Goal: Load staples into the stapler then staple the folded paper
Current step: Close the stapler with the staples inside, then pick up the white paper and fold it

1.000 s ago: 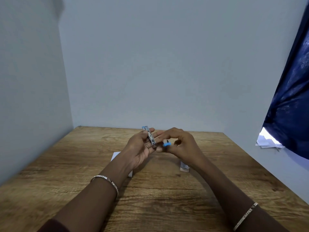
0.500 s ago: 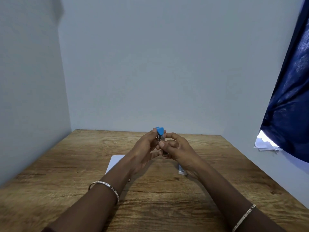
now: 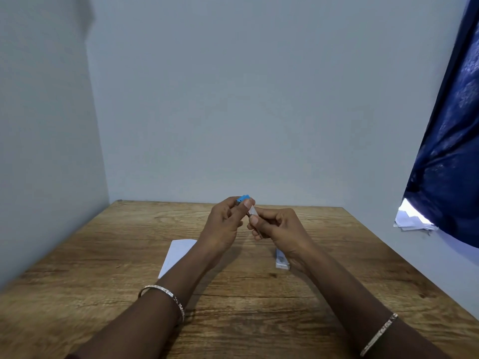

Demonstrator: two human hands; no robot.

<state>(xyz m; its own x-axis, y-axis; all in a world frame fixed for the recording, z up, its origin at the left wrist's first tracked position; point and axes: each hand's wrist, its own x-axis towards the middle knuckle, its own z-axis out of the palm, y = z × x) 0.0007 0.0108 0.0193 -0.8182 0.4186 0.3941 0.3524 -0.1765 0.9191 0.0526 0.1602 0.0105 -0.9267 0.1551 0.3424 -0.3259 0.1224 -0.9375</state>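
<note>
Wooden table (image 3: 103, 294) | your left hand (image 3: 223, 224) pinches stapler (image 3: 243, 198), right hand (image 3: 280, 226) at 3 o'clock pinches staples (image 3: 252, 210) | risk: misaligned strip may jam or drop.

Both hands were raised above the wooden table (image 3: 259, 320). Left hand (image 3: 223, 224) pinched the blue stapler (image 3: 243, 198), right hand (image 3: 280, 226) gripped its lower metal part. Folded paper (image 3: 176, 252) lay under the left forearm, small staple box (image 3: 282, 260) beside the right wrist.

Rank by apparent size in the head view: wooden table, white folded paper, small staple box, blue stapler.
1. Wooden table
2. White folded paper
3. Small white staple box and blue stapler: both small and partly hidden by hands, so unranked.
</note>
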